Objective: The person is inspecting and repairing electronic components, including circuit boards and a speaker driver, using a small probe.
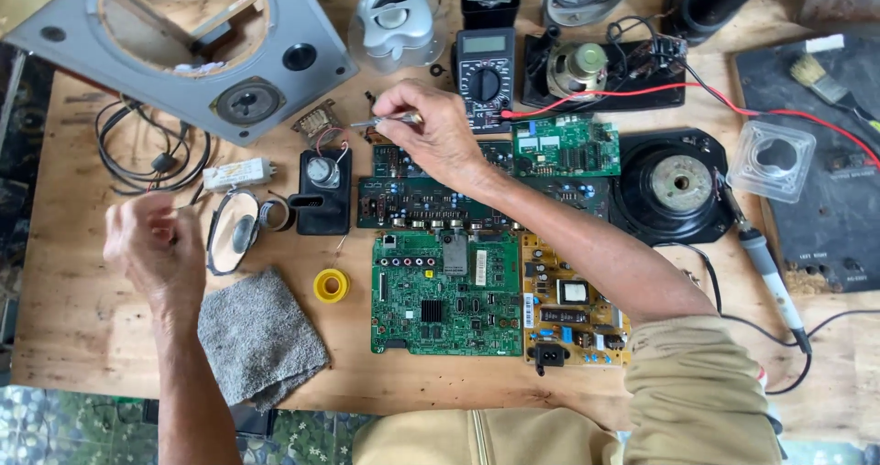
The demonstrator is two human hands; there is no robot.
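My right hand [431,130] reaches over the circuit boards and pinches a thin metal tool [378,122], likely tweezers, whose tip points left toward a small component board [318,119]. My left hand [151,245] hovers at the table's left with its fingers curled; something thin may sit in them, but I cannot tell. It is next to a round magnifying lens [234,229] and above a grey cloth [259,335]. A large green circuit board [446,293] lies in the middle, beside a yellow power board [573,300].
A grey speaker panel [188,48] leans at the back left. A multimeter [485,66] with red lead, loose speakers [676,185], a soldering iron [768,272], a yellow tape roll [331,285] and a black tray [825,171] with a brush crowd the wooden table [82,327].
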